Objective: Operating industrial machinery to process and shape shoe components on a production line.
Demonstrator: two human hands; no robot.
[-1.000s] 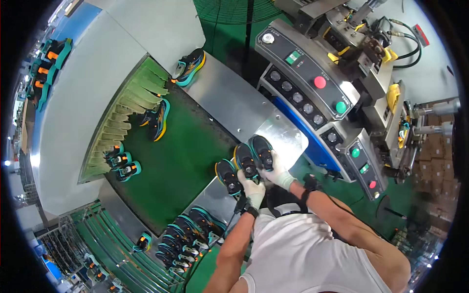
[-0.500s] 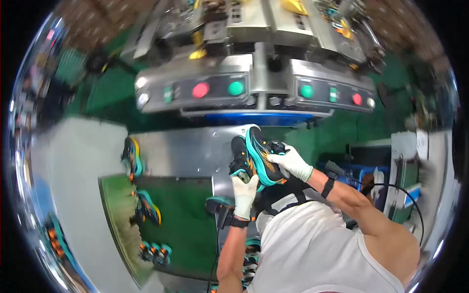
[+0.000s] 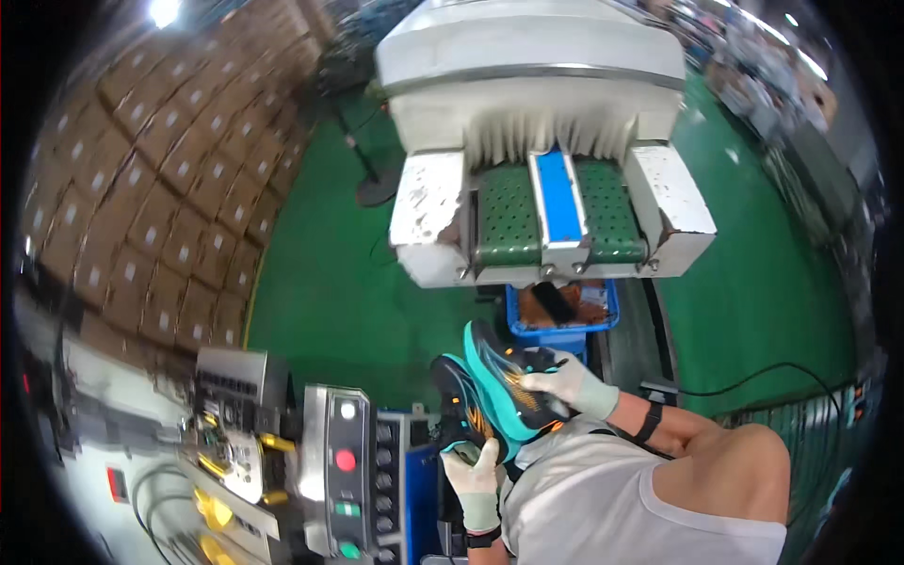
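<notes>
Two black running shoes with turquoise soles and orange details are held side by side in front of my body. My left hand (image 3: 476,490), in a white glove, grips the rear end of the left shoe (image 3: 454,388) from below. Closed over the upper of the right shoe (image 3: 508,400) is my right hand (image 3: 576,384), also in a white glove. The right shoe is tilted, its turquoise sole edge facing the left shoe. Part of each shoe is hidden by the fingers.
Ahead stands a white conveyor machine (image 3: 532,104) with perforated green belts (image 3: 508,212) and a fringe curtain. Beneath its front edge sits a blue crate (image 3: 565,330). A control panel (image 3: 331,471) with buttons is at lower left, stacked cartons (image 3: 169,198) at far left, a cable at right.
My view has turned right, from the button-panel machine and metal table to the white conveyor machine. Both shoes have stayed in my hands.
</notes>
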